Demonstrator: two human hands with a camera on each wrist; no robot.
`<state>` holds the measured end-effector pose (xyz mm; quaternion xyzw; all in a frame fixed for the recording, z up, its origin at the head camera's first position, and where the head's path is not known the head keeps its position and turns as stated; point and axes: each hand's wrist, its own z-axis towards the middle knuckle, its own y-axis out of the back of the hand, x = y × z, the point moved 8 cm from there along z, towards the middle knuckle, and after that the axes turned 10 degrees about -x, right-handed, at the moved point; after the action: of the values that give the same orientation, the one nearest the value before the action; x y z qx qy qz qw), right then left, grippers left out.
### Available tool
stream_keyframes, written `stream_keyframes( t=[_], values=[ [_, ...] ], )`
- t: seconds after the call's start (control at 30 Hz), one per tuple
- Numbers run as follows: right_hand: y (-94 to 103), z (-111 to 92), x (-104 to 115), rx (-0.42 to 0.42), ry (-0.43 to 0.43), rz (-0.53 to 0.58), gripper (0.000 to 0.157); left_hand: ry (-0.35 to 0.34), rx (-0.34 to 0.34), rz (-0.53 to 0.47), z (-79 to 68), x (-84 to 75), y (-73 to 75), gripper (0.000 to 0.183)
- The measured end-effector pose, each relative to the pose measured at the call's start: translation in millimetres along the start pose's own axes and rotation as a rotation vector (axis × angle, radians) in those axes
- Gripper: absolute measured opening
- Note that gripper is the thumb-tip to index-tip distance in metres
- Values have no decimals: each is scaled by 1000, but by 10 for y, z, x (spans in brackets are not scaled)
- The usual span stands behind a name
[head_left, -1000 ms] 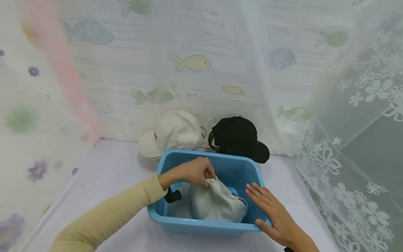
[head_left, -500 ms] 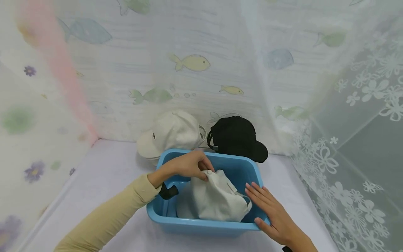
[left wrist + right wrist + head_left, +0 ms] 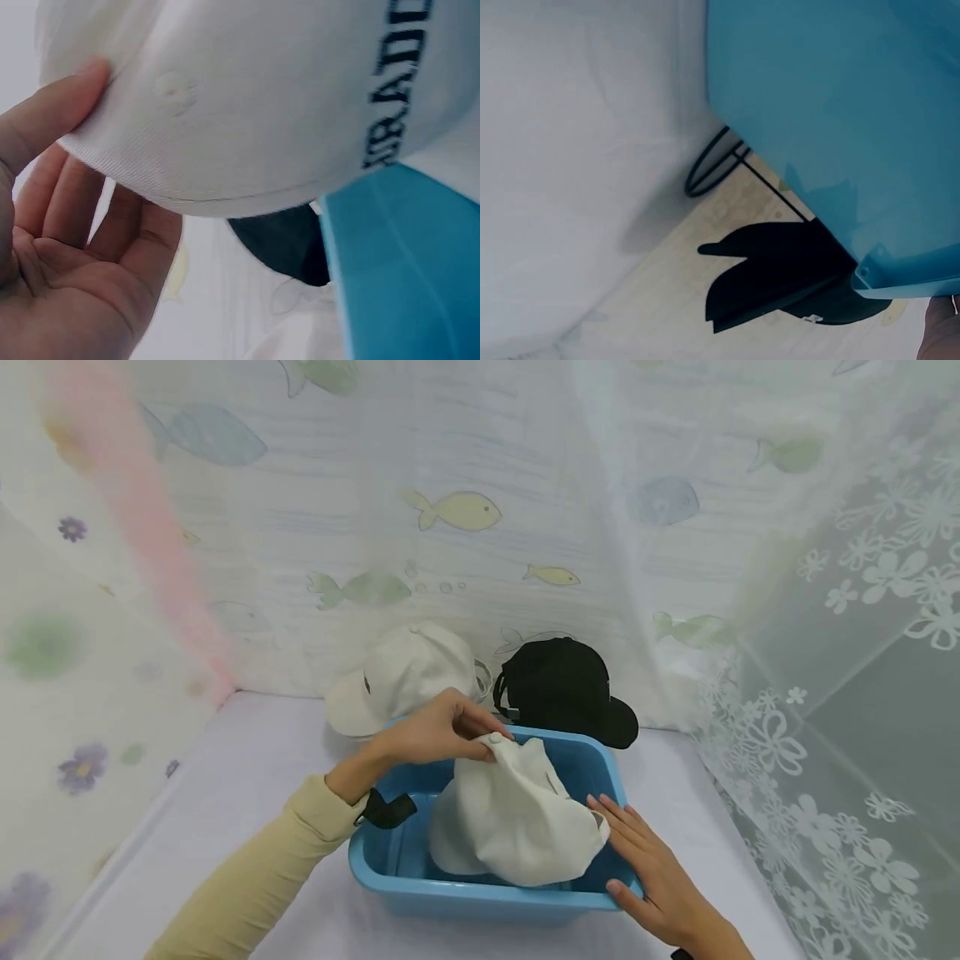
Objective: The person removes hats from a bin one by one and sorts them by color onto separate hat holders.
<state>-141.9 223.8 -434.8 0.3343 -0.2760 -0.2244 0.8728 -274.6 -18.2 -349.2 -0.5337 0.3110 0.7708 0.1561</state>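
My left hand (image 3: pixel 438 727) pinches a white baseball cap (image 3: pixel 525 818) at the crown, near its top button. The cap hangs tilted inside a light blue plastic basin (image 3: pixel 480 893), its upper part level with the far rim. Dark lettering runs across the cap (image 3: pixel 262 112) in the left wrist view, where the thumb of my left hand (image 3: pixel 82 262) presses on the cloth. My right hand (image 3: pixel 656 872) rests with straight fingers on the basin's right rim, close to the cap's back strap. Only a sliver of that hand (image 3: pixel 939 334) appears in the right wrist view.
Behind the basin stand an off-white cap (image 3: pixel 423 668) and a black cap (image 3: pixel 562 685), side by side. Thin black wire (image 3: pixel 712 172) shows beneath the black cap in the right wrist view. A white cloth (image 3: pixel 262 760) covers the table; printed curtains (image 3: pixel 465 443) hang around it.
My left hand has risen, lifting the white cap higher in the basin and pulling its crown up. My right hand stays at the rim.
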Motion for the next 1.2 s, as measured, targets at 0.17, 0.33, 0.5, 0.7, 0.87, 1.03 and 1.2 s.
stream_keyframes(
  t=[0.17,0.33,0.5,0.7,0.87,1.03,1.2],
  values=[
    [7,-35,-17,-11,8,-24,61,-86,-84,22,-38,-209,161,31],
    [21,-22,-15,-12,7,-32,62,-173,-125,38,-56,-491,324,29],
    [19,6,-13,4,-25,-44,64,-224,-158,78,-51,-792,521,30],
    [25,30,23,-8,-14,-36,63,-304,-211,158,-24,-1139,784,30],
    [15,34,25,-11,-7,-28,60,-380,-278,285,44,-1283,1030,29],
    [7,25,32,-16,-6,-22,60,-396,-401,346,116,-1273,1321,29],
    [-2,18,46,-22,-10,-18,61,-394,-497,356,175,-1169,1547,27]
  ],
)
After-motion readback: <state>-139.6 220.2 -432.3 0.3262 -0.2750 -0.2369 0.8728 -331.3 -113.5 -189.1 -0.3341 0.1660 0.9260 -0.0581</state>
